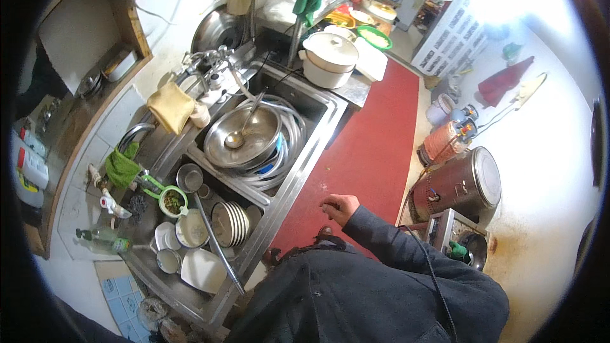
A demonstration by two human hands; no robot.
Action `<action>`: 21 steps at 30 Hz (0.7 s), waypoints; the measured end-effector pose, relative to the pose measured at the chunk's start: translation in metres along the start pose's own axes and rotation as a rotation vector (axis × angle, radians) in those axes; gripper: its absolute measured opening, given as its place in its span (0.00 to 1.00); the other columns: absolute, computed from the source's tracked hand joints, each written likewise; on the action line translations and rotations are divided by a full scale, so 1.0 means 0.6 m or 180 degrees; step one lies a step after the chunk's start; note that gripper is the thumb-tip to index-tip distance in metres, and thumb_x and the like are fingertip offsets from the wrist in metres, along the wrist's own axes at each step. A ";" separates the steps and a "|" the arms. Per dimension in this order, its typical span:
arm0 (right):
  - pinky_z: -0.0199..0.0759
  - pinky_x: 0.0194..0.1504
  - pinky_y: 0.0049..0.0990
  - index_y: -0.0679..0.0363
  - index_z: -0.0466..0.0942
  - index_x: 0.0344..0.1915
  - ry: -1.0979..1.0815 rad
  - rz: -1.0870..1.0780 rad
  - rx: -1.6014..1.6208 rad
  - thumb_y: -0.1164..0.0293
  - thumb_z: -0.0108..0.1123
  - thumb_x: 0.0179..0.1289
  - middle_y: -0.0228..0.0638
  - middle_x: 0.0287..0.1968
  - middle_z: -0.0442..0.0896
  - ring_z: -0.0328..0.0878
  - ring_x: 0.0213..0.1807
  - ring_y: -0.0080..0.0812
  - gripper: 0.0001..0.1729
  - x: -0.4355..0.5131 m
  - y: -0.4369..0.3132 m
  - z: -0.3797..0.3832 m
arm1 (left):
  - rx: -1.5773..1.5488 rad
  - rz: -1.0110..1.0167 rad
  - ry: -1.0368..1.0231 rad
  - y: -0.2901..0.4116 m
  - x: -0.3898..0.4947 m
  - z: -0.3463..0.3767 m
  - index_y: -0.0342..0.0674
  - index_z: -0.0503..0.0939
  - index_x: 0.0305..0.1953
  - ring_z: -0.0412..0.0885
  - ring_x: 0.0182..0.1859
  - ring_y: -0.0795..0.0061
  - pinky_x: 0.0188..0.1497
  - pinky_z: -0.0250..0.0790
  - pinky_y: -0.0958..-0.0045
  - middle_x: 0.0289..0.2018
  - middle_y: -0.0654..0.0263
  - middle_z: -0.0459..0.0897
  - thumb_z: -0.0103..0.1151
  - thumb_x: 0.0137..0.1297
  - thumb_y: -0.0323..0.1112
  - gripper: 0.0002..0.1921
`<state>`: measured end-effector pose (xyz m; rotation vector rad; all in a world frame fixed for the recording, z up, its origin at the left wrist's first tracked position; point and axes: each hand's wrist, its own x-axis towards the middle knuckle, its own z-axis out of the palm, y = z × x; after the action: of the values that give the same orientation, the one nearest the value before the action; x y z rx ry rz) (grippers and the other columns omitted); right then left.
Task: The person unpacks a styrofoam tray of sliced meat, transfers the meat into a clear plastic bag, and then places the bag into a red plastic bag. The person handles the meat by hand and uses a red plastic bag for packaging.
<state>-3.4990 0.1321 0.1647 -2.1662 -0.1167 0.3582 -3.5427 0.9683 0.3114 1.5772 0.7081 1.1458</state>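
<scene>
My right hand (339, 209) hangs in front of my body above the red floor covering, its fingers curled in and nothing seen in them. My left hand is out of view. Before me is a stainless steel double sink (274, 200). In its near basin are striped bowls (230, 224), a white square dish (203, 270), a round bowl (191, 228) and a long-handled metal ladle (190, 178). A green-rimmed strainer (172, 201) with food scraps sits at that basin's back edge. The far basin holds a large steel bowl (259, 145) with a ladle (234, 139) in it, on a coiled hose (290, 128).
A white lidded pot (330, 59) stands on the counter beyond the sink. Along the right wall are a gas cylinder (443, 140), a large metal drum (455, 186) and a burner stand (441, 228). A red floor covering (376, 133) runs between.
</scene>
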 end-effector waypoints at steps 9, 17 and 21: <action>0.79 0.38 0.35 0.65 0.83 0.43 0.0224 -0.0568 -0.0185 0.72 0.61 0.65 0.48 0.33 0.85 0.85 0.33 0.45 0.10 0.010 -0.019 0.019 | 0.0427 -0.0359 -0.0078 -0.107 -0.101 -0.001 0.37 0.79 0.53 0.78 0.37 0.75 0.41 0.68 0.77 0.37 0.65 0.80 0.50 0.73 0.40 0.16; 0.79 0.42 0.37 0.63 0.83 0.45 0.0068 0.0044 0.0182 0.69 0.61 0.67 0.50 0.36 0.86 0.85 0.38 0.49 0.12 -0.017 0.052 -0.005 | 0.1300 0.0019 0.0253 -0.028 -0.172 -0.025 0.40 0.79 0.54 0.76 0.33 0.81 0.36 0.67 0.81 0.33 0.69 0.79 0.50 0.73 0.41 0.16; 0.80 0.43 0.38 0.64 0.82 0.46 0.0020 0.0173 0.0272 0.68 0.61 0.67 0.50 0.37 0.86 0.86 0.40 0.49 0.13 -0.020 0.133 -0.032 | 0.0943 0.0046 -0.0091 0.098 -0.325 0.071 0.41 0.78 0.54 0.76 0.31 0.84 0.33 0.66 0.83 0.31 0.71 0.78 0.50 0.73 0.42 0.16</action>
<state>-3.5088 0.0682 0.1131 -2.0888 -0.0383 0.3809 -3.5823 0.7638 0.3026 1.8440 0.8797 1.0621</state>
